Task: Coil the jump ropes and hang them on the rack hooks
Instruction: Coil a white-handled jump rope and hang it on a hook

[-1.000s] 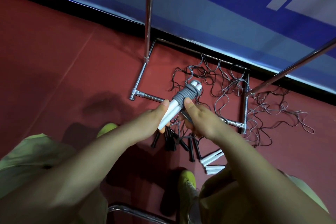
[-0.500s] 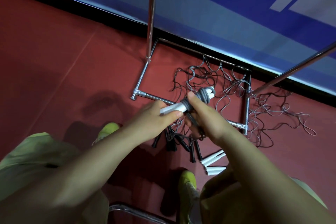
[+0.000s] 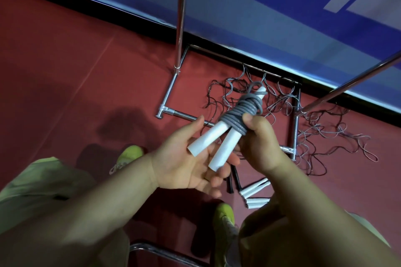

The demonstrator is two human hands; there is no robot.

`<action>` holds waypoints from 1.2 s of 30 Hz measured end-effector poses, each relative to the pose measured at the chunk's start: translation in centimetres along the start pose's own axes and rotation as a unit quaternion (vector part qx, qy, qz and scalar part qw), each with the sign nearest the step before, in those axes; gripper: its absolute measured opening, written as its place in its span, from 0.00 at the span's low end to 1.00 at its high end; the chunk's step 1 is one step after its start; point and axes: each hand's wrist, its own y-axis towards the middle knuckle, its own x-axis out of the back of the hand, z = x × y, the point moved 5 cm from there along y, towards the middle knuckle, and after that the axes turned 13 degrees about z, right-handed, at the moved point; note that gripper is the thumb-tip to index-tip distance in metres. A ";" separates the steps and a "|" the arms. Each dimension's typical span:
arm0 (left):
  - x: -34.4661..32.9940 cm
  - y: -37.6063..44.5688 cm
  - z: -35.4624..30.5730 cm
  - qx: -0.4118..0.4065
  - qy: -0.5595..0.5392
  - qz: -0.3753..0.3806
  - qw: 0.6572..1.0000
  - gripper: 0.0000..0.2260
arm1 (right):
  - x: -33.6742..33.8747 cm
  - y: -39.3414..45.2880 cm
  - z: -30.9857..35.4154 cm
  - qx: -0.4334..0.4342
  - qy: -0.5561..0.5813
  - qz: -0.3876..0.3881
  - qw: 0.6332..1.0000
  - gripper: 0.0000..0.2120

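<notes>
**Turning the wrapped rope up for a look**

Comparing with half a second ago, the bundle has swung round: the two white handles (image 3: 213, 144), which then lay almost level across the hands, now point down toward the person, splayed slightly apart, and the left hand (image 3: 191, 162) has let go of its grip. It lies palm-up with the fingers relaxed, the handle ends resting across it. The right hand (image 3: 259, 141) pinches the grey cord wrap (image 3: 240, 112), thumb pressed on top of the turns and fingers curled beneath. My guess is that the winding is done and the person is checking that it holds before hanging it.

The coiled jump rope is held in the air above the rack base (image 3: 184, 116). Its cord is wound in tight grey turns round the upper half of both handles, with one small loop (image 3: 255, 85) sticking out past the far end. Whether that tail is tucked or only loose, I cannot tell.

On the red floor (image 3: 76, 76) beneath, a tangle of loose ropes (image 3: 314, 128) lies spread through the rack frame, with more white handles (image 3: 255, 188) and black handles (image 3: 233, 180) near the person's shoes, so plenty is left to coil. No hook shows in this view.
</notes>
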 end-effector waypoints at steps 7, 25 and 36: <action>0.8 -0.5 -0.7 0.007 -0.011 -0.101 0.995 0.29 | 0.7 0.4 -1.1 -0.088 -0.130 0.041 0.987 0.29; 2.4 -0.9 -2.5 -0.026 0.331 -0.353 0.875 0.29 | 1.1 -0.2 -1.1 -0.164 -0.174 -0.005 0.971 0.25; 3.8 -2.1 -3.2 0.051 0.523 -0.457 0.718 0.24 | 1.6 -0.3 -2.1 -0.260 -0.298 -0.035 0.918 0.34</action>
